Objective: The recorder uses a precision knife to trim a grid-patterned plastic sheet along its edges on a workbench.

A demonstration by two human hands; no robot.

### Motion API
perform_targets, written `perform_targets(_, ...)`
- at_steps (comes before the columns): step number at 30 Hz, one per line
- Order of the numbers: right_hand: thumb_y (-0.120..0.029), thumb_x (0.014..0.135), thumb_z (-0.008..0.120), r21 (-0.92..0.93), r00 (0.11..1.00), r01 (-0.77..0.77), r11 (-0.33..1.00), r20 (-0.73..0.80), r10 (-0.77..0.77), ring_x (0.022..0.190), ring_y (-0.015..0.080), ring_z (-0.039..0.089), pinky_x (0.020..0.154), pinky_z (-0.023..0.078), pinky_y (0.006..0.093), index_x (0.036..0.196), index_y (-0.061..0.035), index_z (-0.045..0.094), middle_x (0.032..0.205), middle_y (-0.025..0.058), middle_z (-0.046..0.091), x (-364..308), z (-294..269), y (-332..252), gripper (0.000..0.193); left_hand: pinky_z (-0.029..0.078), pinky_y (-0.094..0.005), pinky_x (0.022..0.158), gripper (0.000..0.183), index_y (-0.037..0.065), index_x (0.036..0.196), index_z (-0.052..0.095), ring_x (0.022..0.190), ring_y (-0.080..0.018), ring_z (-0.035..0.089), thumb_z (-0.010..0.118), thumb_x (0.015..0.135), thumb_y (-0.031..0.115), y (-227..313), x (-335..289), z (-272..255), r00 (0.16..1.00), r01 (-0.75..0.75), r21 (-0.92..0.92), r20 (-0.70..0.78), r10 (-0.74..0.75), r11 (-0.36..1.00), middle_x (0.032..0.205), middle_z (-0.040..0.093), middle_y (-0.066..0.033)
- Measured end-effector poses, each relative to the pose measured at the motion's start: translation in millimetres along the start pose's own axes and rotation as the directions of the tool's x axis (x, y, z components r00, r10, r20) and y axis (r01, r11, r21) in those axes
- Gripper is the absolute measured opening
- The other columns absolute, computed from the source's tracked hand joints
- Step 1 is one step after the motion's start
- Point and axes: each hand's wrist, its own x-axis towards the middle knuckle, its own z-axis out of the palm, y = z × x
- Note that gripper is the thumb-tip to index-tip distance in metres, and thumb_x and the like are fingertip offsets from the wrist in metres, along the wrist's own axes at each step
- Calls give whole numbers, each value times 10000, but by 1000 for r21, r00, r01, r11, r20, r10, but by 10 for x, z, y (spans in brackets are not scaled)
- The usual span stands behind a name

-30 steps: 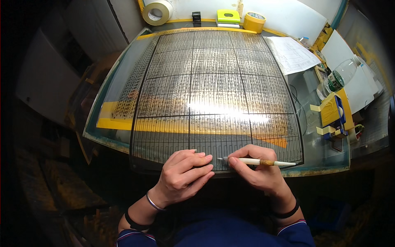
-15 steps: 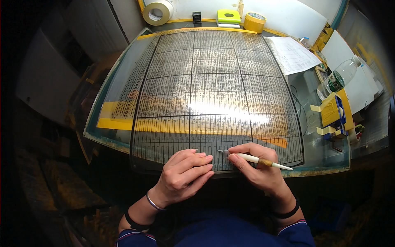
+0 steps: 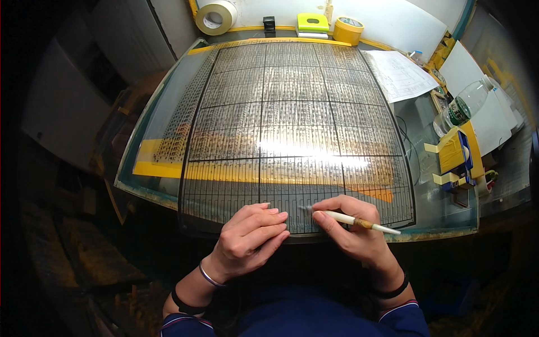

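Note:
A large sheet with dark grid lines and rows of fine dark tracks (image 3: 224, 174) covers most of the glass-topped table. At its near edge my left hand (image 3: 251, 236) rests, fingers stretched out side by side and holding nothing. My right hand (image 3: 351, 224) pinches a slim white pen-like tool (image 3: 341, 217), with a brownish band round its handle. Its thin tip points left onto the sheet, in the gap between my hands. That tip is blurred, so I cannot tell whether it is a blade or a point.
Yellow strips (image 3: 157, 168) show under the sheet. At the back stand a roll of tape (image 3: 216, 18), a green hole punch (image 3: 312, 22) and a yellow tape roll (image 3: 347, 31). On the right are papers (image 3: 404, 76), a clear bottle (image 3: 463, 106) and a blue-yellow tape holder (image 3: 453, 157).
The tool's tip has shifted slightly to the right and looks more blurred. My left fingers have drawn back a touch to the left. The sheet has stayed in place.

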Motion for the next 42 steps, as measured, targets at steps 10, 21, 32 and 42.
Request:
perform_targets(10,-85,916,768,115,992,-111,987,64,104,677,147,672,605,503,270,920,18,743,790,103,723,-41,-41,22,106,584,-433,933,179,11,951,758,976,-265,732,838,791,15,-7,0,-1,1000,0,2,2,0,1000,1016,761,-106)
perform_targets(21,-63,902,766,-34,983,63,997,174,-57,691,150,685,608,510,274,938,6,745,823,111,734,-26,-113,33,80,487,-505,1088,487,-31,1217,661,1214,-385,655,857,810,151,12,7,-43,995,67,74,68,-72,995,1286,684,-223)
perform_targets(32,-65,994,686,316,975,-199,928,-33,220,620,59,617,512,478,202,1038,29,690,772,43,688,-69,-58,-12,104,446,-500,1129,504,45,1183,714,1267,-306,642,889,775,284,29,46,-79,975,5,81,220,-22,997,1316,697,-144)
perform_targets(42,-71,997,681,303,980,-168,938,-48,191,617,61,618,512,486,206,1040,25,685,760,41,681,-69,-57,-8,105,548,-426,963,172,129,744,744,991,-189,751,901,747,201,-23,51,-209,953,-26,-238,287,95,971,835,771,1)
